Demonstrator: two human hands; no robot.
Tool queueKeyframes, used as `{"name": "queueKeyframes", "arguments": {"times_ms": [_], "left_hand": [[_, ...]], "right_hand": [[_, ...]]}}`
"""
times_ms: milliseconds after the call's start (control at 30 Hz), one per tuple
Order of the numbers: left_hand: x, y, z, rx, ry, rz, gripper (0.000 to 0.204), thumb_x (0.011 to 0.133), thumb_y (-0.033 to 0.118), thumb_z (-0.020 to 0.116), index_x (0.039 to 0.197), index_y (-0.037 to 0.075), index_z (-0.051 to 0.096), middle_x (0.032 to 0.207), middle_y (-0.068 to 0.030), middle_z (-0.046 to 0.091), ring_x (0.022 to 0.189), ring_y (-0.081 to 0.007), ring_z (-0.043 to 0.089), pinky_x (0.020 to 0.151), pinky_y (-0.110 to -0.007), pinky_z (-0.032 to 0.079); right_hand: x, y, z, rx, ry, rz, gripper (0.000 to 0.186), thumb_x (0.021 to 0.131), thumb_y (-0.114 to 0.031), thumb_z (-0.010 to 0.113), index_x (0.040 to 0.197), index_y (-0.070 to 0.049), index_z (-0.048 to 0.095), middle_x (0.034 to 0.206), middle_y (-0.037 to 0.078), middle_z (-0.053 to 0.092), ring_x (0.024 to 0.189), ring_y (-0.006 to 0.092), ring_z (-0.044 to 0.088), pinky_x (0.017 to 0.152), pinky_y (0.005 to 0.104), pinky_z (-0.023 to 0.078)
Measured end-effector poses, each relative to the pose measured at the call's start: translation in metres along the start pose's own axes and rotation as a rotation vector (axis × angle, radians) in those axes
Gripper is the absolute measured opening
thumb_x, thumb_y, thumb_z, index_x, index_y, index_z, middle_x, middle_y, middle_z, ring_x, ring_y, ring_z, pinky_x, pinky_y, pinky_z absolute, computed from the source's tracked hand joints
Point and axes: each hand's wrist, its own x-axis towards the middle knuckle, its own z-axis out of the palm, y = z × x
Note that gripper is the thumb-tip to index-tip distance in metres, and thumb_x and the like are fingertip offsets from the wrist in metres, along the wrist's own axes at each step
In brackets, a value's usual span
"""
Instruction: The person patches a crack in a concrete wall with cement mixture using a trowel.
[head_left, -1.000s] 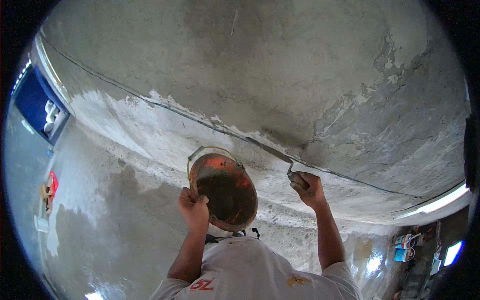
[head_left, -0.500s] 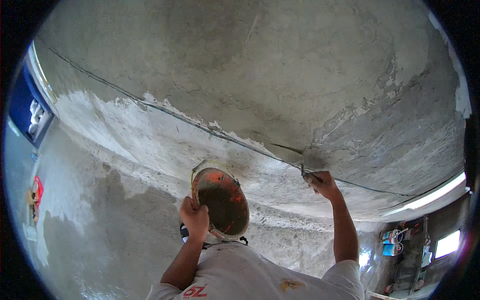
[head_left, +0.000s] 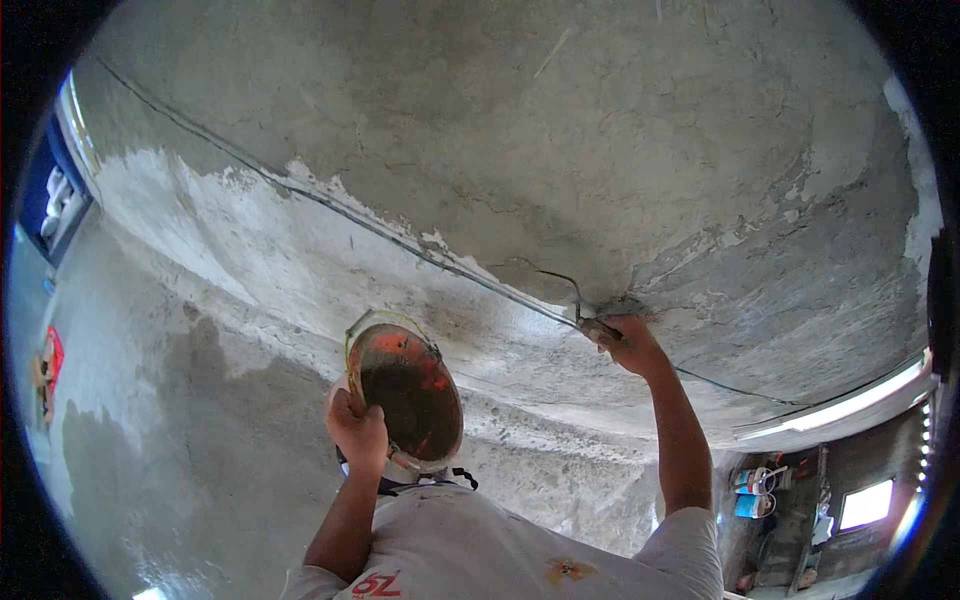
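Left hand: clenched on the near-left side of the rim of the bucket, which is tilted with its mouth facing up and away from the shirt. Grey mortar lies inside; its depth cannot be read from where I stand. Right hand: wrapped around the handle of the trowel at the wall. The trowel's blade shows nearly edge-on, just above the dark line that crosses the wall; whether it presses on the surface cannot be told.

Progress, as judged from the surface: above the line, a grey coat covers most of the wall. It appears fairly even at the centre and rougher toward the right, where ragged patch edges show. Below the line, the pale band appears largely uncoated. Its upper edge is broken, and pale scraps show above the line in places. If the coat is meant to be even, these edges and the rough right side remain.

Count: one bucket in hand, one trowel, two hands in use. Apart from these, at the far right, there appear to be two blue-and-white pails; at the far left, one red item, kind unclear.
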Motion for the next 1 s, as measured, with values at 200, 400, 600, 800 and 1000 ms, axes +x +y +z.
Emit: {"name": "queueKeyframes", "arguments": {"times_ms": [200,400,600,800,1000], "left_hand": [[0.002,0.011,-0.006,-0.115,0.042,-0.12,0.031,0.063,-0.005,0.061,0.068,0.006,0.032,0.068,-0.0062,0.034,0.061,-0.0231,0.035,0.057,-0.037,0.032],[0.003,-0.011,-0.009,0.018,0.098,-0.051,0.032,0.06,-0.003,0.062,0.067,0.006,0.032,0.066,-0.0073,0.034,0.059,-0.0275,0.036,0.057,-0.041,0.032],[0.0,-0.008,-0.007,0.035,0.111,-0.076,0.032,0.059,-0.004,0.06,0.065,0.007,0.03,0.065,-0.0073,0.033,0.058,-0.0276,0.035,0.056,-0.041,0.029],[-0.002,-0.011,-0.01,-0.026,0.091,-0.041,0.033,0.059,-0.004,0.06,0.066,0.006,0.03,0.066,-0.0079,0.033,0.06,-0.028,0.036,0.057,-0.042,0.028],[-0.004,-0.013,-0.012,0.065,0.088,-0.059,0.032,0.059,-0.004,0.06,0.066,0.005,0.03,0.07,-0.0117,0.037,0.064,-0.0339,0.04,0.059,-0.044,0.031]], "right_hand": [[-0.011,-0.008,-0.005,-0.178,-0.004,-0.006,0.025,0.096,-0.025,0.067,0.107,-0.004,0.075,0.071,0.012,0.068,0.062,0.0211,0.063,0.066,0.0411,0.052],[-0.045,-0.017,-0.043,-0.235,-0.032,0.108,0.025,0.099,-0.028,0.066,0.102,-0.005,0.076,0.067,0.008,0.065,0.059,0.0154,0.06,0.057,0.0356,0.049],[-0.039,-0.048,-0.039,0.056,0.054,-0.052,0.028,0.103,-0.029,0.061,0.106,-0.004,0.073,0.066,0.004,0.062,0.054,0.0101,0.054,0.048,0.0303,0.046],[-0.007,-0.035,-0.035,0.134,-0.067,-0.005,0.032,0.104,-0.03,0.059,0.111,-0.002,0.072,0.068,0.004,0.061,0.053,0.0106,0.053,0.048,0.0302,0.045],[0.001,-0.014,-0.05,0.369,-0.2,0.063,0.038,0.103,-0.032,0.06,0.118,0.001,0.071,0.064,0.002,0.057,0.05,0.0099,0.048,0.047,0.0295,0.041]]}}
